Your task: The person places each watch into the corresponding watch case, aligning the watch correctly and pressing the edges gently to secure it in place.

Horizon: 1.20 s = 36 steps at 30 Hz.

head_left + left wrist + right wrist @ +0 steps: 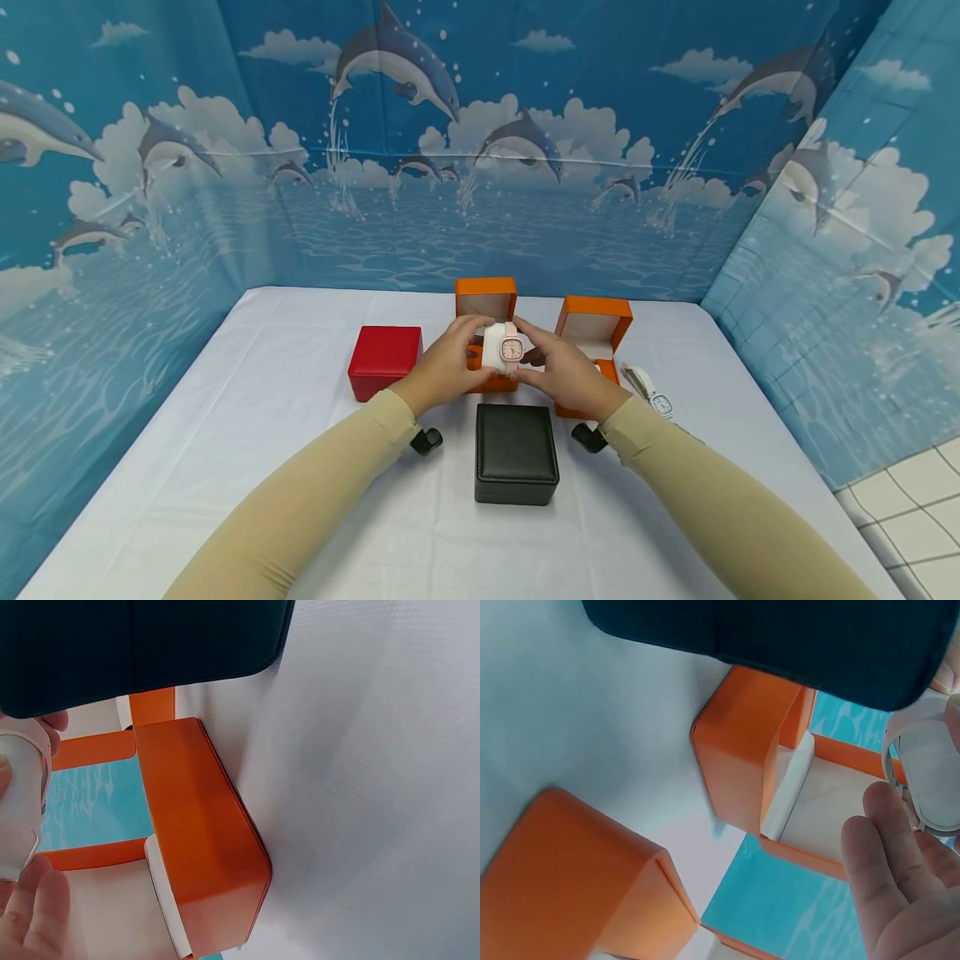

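A pink square-faced watch [511, 346] is wrapped round a white cushion [494, 347]. Both hands hold it just above the middle open orange box [487, 300]. My left hand [459, 353] grips the cushion's left side, with its fingers over the top. My right hand [546, 360] pinches the watch side from the right. In the left wrist view the cushion [19, 802] shows at the left edge beside the orange box [202, 840], with one finger [34, 915] below it. In the right wrist view the watch [930, 772] sits against my fingers [885, 862] over the box's pale lining [821, 806].
A second open orange box [592, 333] stands to the right, with a white watch [652, 396] lying beside it. A shut red box [384, 360] is on the left and a shut black box [516, 452] in front. The white table [262, 467] has dolphin-print walls round it.
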Motion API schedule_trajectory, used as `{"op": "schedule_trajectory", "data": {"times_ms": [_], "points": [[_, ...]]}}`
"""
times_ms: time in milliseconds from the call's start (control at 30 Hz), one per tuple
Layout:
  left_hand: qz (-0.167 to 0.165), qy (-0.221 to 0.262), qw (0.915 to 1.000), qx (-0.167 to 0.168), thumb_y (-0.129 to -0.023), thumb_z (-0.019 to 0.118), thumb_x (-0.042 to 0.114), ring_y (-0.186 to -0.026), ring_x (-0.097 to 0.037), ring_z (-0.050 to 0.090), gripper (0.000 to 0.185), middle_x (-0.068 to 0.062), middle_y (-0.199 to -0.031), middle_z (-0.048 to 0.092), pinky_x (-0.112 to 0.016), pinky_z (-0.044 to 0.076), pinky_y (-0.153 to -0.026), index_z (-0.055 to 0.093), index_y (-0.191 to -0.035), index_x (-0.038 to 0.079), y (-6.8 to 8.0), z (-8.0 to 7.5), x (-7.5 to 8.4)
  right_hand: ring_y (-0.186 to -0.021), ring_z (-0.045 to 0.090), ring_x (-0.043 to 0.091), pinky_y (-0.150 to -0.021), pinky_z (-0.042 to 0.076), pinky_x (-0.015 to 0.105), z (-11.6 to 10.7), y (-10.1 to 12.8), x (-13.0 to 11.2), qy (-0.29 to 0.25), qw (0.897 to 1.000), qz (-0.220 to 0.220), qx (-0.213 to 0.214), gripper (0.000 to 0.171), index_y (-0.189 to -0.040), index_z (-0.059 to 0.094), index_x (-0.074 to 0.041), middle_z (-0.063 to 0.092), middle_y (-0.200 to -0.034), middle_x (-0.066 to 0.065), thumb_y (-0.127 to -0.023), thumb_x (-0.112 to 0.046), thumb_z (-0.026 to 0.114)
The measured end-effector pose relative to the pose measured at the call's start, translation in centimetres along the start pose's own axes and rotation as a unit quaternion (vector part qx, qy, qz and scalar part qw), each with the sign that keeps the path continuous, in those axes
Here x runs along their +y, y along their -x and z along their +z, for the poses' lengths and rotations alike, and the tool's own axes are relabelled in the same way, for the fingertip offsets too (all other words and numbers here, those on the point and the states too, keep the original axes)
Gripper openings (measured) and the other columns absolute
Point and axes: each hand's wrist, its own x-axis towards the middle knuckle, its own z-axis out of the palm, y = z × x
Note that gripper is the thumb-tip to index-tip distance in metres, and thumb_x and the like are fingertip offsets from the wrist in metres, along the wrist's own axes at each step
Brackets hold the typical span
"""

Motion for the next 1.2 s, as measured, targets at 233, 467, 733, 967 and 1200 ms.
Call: {"op": "schedule_trajectory", "data": {"times_ms": [233,467,733,967,1200], "points": [[-0.002,0.0,1.0,0.002,-0.091,0.084,0.018,-0.121,-0.022,0.063,0.075,-0.005,-0.158,0.046,-0.038,0.06,-0.101,0.045,-0.154,0.012,0.08,-0.05,0.08,-0.115,0.074,0.027,-0.095,0.062,0.046,0.04,-0.03,-0.04,0.008,1.0,0.001,0.002,0.088,-0.169,0.024,-0.015,0.058,-0.153,0.013,-0.098,-0.02,0.077],[-0.006,-0.014,0.9998,0.011,-0.091,0.084,0.02,-0.12,-0.021,0.061,0.074,-0.003,-0.158,0.047,-0.037,0.062,-0.098,0.046,-0.154,0.015,0.13,0.03,-0.04,-0.113,0.074,0.026,-0.093,0.063,0.044,0.06,0.04,0.0,-0.006,1.0,-0.004,-0.001,0.088,-0.169,0.023,-0.014,0.058,-0.152,0.014,-0.098,-0.018,0.076],[0.003,-0.005,0.9999,0.014,-0.091,0.084,0.019,-0.13,-0.031,0.06,0.073,-0.005,-0.158,0.047,-0.042,0.06,-0.101,0.046,-0.153,0.013,0.02,0.17,-0.43,-0.111,0.074,0.025,-0.092,0.063,0.043,0.13,0.0,0.12,-0.018,1.0,-0.002,-0.001,0.087,-0.169,0.023,-0.014,0.058,-0.151,0.013,-0.099,-0.018,0.075],[0.0,0.001,1.0,0.007,-0.09,0.085,0.018,-0.136,-0.031,0.056,0.076,-0.007,-0.159,0.046,-0.043,0.058,-0.105,0.046,-0.155,0.012,0.07,0.08,-0.39,-0.11,0.075,0.026,-0.091,0.063,0.043,0.17,0.09,0.18,-0.02,1.0,-0.01,0.002,0.086,-0.168,0.025,-0.011,0.059,-0.149,0.016,-0.099,-0.018,0.075],[0.006,0.01,0.9999,-0.009,-0.091,0.084,0.015,-0.127,-0.029,0.061,0.077,-0.008,-0.161,0.044,-0.039,0.062,-0.099,0.044,-0.157,0.011,0.1,-0.14,-0.41,-0.11,0.075,0.024,-0.09,0.063,0.042,0.2,0.1,0.21,-0.021,1.0,0.0,-0.002,0.086,-0.168,0.025,-0.012,0.06,-0.148,0.014,-0.099,-0.018,0.075]]}}
